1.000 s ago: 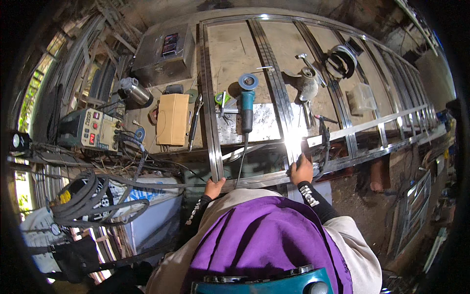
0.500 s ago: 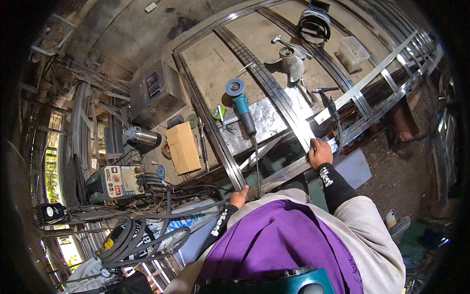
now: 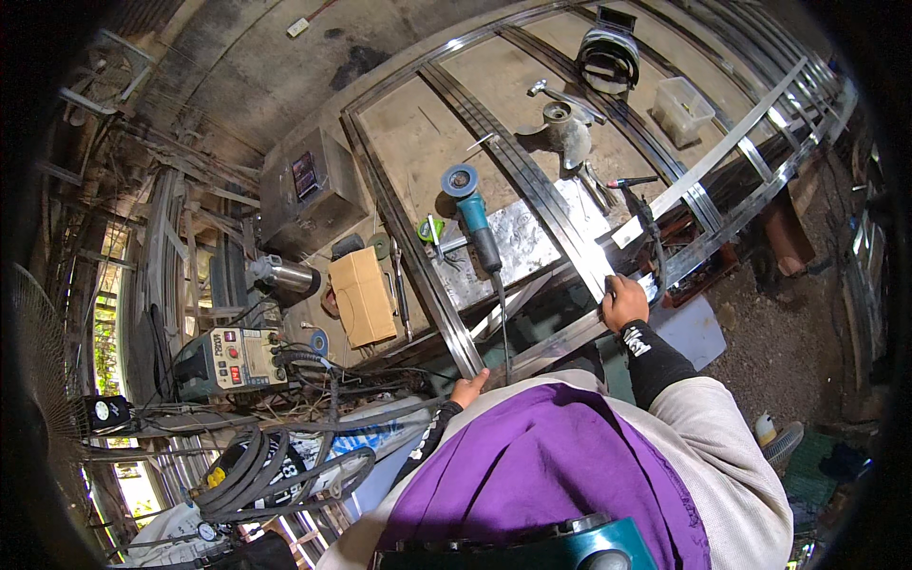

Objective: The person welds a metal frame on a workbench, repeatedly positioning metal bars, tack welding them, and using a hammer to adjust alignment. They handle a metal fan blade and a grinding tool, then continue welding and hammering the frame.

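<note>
A large metal frame of paired square tubes lies over the workbench, its near end at my body. My left hand is closed round the near corner by the left bar. Farther right, my right hand grips the near end of the middle bar, fingers curled over it. Between these bars an angle grinder with a teal body rests on a shiny metal sheet, its cord running toward me. A green tape measure lies to the grinder's left.
On the bench are a welding helmet, a hammer, a propeller, a clear plastic tub, a cardboard box and a steel flask. At left stand a welding machine and coiled cables.
The whole view has shifted slightly, so the bench things appear a little farther right and lower. Both hands keep their hold on the frame, which shows no clear movement against the bench.
</note>
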{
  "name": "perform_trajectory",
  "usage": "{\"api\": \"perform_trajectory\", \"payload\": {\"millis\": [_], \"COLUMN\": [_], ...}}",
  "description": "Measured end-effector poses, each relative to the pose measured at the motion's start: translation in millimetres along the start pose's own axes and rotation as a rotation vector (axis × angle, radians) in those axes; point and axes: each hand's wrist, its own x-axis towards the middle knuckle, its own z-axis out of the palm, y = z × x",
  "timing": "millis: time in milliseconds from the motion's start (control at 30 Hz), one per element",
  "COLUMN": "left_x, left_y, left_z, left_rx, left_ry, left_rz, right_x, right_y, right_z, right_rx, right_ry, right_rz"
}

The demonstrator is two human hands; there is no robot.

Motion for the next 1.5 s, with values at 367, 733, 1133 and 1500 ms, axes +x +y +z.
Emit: {"api": "perform_trajectory", "payload": {"millis": [367,733,1133,1500], "left_x": [1.1,5.5,-12.1,2.1], "left_y": [7.1,2.4,14.2,-1.9], "left_z": [-6.7,-5.7,-3.2,4.2], "left_rx": [0.128,0.005,-0.159,-0.183], "left_ry": [-0.040,-0.086,-0.025,0.031], "left_rz": [-0.066,-0.041,-0.065,-0.007], "right_x": [1.9,-0.9,-0.8,-2.2], "right_y": [-7.7,0.0,-1.1,1.1], "right_z": [-9.3,0.3,2.0,2.7], "right_rx": [-0.013,-0.001,-0.009,-0.028], "right_ry": [-0.087,0.019,0.000,-0.020], "right_rz": [0.046,0.000,0.021,0.016]}}
